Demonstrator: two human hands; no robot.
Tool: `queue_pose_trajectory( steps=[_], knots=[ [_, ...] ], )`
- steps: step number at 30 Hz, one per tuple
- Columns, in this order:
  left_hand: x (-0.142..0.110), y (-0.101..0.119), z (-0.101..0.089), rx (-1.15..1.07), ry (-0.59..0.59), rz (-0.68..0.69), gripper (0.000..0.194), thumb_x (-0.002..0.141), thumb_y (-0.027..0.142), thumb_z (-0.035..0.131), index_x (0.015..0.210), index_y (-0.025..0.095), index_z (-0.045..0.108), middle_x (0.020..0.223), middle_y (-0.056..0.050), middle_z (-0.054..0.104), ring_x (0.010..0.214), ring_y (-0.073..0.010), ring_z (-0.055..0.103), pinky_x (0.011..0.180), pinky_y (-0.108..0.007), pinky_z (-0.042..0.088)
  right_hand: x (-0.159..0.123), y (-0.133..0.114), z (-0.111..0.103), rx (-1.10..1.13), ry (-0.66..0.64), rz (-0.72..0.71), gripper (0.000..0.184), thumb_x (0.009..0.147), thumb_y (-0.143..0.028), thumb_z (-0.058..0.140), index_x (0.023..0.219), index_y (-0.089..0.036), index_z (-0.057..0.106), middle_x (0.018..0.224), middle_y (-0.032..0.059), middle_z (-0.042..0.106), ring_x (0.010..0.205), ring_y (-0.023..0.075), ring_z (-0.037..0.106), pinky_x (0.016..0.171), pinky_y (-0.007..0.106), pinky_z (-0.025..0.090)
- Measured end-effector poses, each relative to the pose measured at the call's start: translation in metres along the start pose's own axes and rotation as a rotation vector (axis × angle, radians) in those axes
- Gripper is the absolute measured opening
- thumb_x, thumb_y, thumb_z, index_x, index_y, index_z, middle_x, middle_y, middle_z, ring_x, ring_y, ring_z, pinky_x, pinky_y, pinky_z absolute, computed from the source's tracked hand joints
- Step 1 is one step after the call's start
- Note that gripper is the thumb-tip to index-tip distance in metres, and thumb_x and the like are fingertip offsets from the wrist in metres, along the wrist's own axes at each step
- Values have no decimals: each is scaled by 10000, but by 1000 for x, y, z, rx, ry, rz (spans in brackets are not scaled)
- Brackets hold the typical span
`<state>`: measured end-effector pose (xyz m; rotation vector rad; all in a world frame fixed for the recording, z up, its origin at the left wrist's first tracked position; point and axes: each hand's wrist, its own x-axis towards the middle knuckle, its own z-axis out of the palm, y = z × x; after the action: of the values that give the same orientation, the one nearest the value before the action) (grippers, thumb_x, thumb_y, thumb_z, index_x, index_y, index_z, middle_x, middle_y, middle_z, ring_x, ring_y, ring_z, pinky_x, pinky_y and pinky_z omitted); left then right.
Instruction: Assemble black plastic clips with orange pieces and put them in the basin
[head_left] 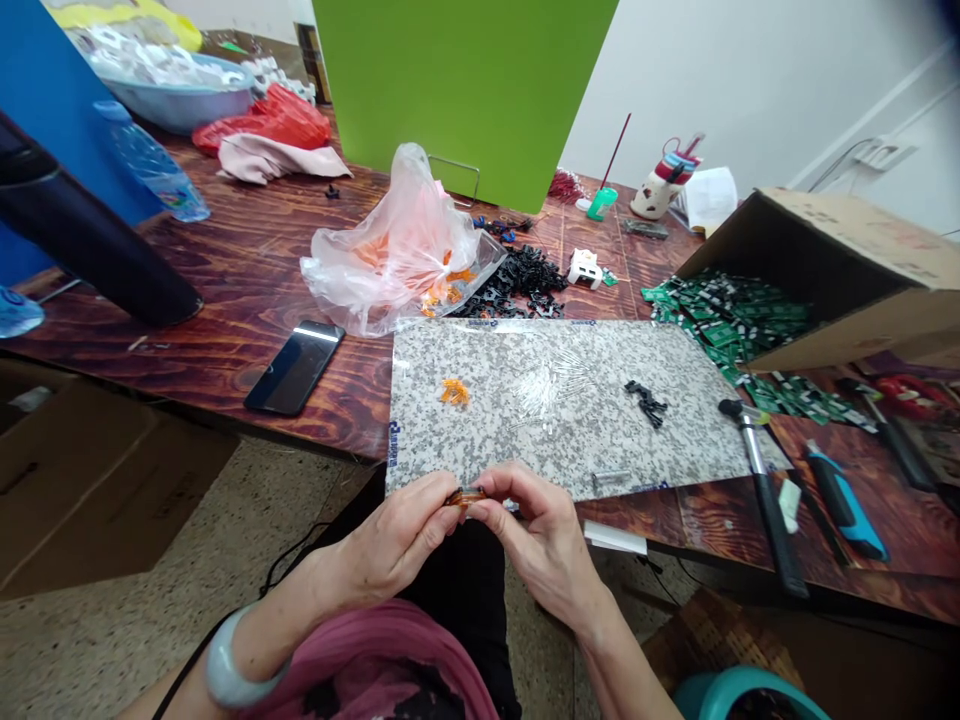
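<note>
A small black-and-orange plastic part (468,497) is pinched between my two hands just in front of the speckled board's near edge. My left hand (405,530) grips its left end with thumb and forefinger. On the right end, the fingertips of my right hand (536,525) close in the same way. Fingers cover much of the part, so its exact kind is unclear. Beyond the hands, the grey speckled board (495,450) carries a little heap of orange pieces (454,391), a spread of thin clear or silvery pins (551,390) and several black pieces (646,402).
Behind the board lie a plastic bag (397,250) with orange pieces and a black pile (525,280). A phone (295,367) rests at left. On the right are a hammer (765,500), a blue-black tool (847,500) and a cardboard box (847,240) spilling green circuit boards (735,310).
</note>
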<state>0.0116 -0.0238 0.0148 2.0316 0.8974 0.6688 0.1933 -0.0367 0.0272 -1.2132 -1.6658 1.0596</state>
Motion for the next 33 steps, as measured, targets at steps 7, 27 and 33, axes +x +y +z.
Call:
queue_pose_trajectory(
  steps=[7,27,33],
  knots=[
    [2,-8,2,39,-52,93,268,973,253,249,882,177,490,760,-29,512,701,-164,482,656,-255,413,-3,3,-4,-66,23,-187,34,866,-219,578,874,-209,609,815,17,642,765,148,597,704,264,460],
    [9,-9,17,97,-99,166,217,933,168,336,940,168,553,806,-48,580,744,-174,541,689,-260,447,-24,16,-9,-138,125,-183,84,870,-281,564,881,-214,612,789,31,630,755,165,580,696,284,471],
    [14,-11,44,-8,-177,144,194,929,177,386,982,228,565,827,-25,645,734,-164,600,675,-223,485,-49,31,-11,-111,226,-46,164,861,-322,558,815,-190,644,758,31,647,703,144,592,671,251,481]
  ],
)
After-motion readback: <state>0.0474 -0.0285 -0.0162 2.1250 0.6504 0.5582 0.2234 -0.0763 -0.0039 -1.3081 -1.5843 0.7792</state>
